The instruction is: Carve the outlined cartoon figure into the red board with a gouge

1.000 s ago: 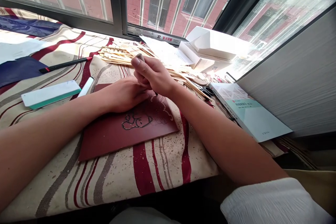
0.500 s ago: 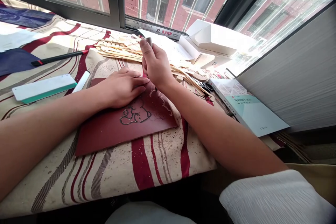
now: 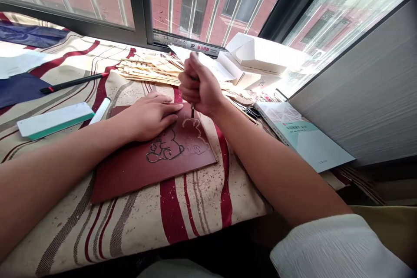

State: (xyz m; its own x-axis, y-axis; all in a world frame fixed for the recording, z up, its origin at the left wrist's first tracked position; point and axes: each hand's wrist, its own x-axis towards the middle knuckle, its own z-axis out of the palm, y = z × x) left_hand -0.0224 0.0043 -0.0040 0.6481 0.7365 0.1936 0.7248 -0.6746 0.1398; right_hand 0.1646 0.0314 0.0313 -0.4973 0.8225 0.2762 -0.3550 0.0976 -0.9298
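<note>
A dark red carving block (image 3: 137,173) lies flat on a striped cloth (image 3: 195,230) flecked with pale shavings. Gouged lines on its surface trace a rounded cartoon figure, bold on the left and fainter on the right. The left hand (image 3: 150,117) rests on the block, its grip spread flat. The right hand (image 3: 200,84) is curled tight, pinching a carving tool (image 3: 192,112) (its handle is mostly hidden inside the fist), with the thin metal tip pointing straight down at the fainter lines.
</note>
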